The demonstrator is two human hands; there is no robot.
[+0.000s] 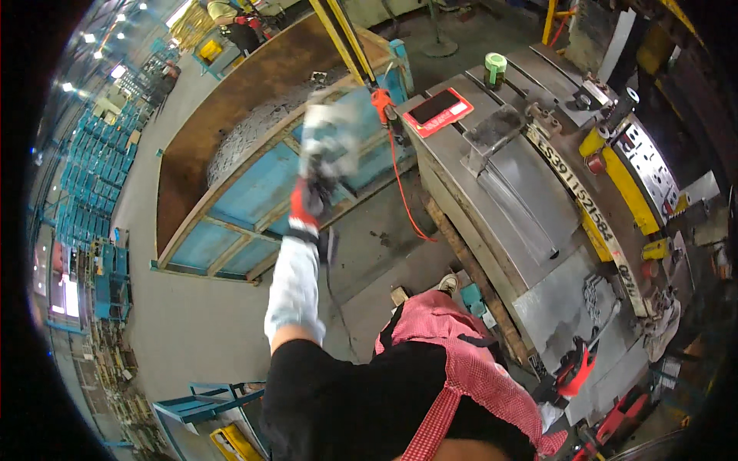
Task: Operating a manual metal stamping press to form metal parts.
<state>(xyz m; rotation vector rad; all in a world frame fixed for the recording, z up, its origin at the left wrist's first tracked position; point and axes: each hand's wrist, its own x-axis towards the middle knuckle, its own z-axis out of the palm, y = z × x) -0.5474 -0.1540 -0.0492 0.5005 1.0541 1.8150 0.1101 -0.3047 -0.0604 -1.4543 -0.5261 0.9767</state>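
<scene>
While the left hand point(311, 198) is clamped on the near end of a blurred plate point(329, 134), its long axis seemingly running forward, toward the nearer bin point(240, 194); whether the right hand point(575, 372), beside the table point(447, 157), grips anything, I cannot tell

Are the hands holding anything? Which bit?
The left hand holds a blurred grey plate by its near edge; whether the right hand holds anything, I can't tell.
</scene>
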